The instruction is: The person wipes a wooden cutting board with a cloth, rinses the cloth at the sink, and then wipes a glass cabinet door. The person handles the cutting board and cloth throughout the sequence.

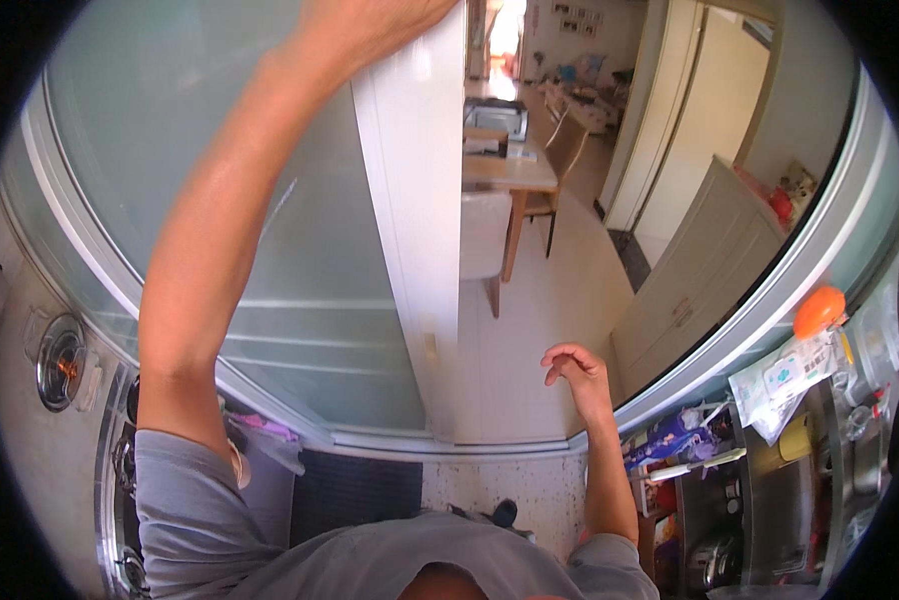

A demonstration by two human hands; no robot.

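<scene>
My left arm reaches up across a sliding door's frosted glass panel point(322, 322). My left hand point(378, 26) is at the top edge of the view, by the white door frame point(423, 225); its fingertips are cut off, and whether it touches the frame cannot be told. Lower and to the right, my right hand point(584, 379) hangs in front of the doorway with loosely bent fingers and nothing in them. The door's bottom track point(487, 448) runs along the floor before me.
Through the doorway stand a table point(509, 172), chairs point(566, 161) and a low cabinet point(704, 255). At right, a metal shelf rack point(783, 495) holds packages and an orange round object point(819, 312). A dark mat point(356, 495) lies by my feet. A glass pot point(61, 364) sits at left.
</scene>
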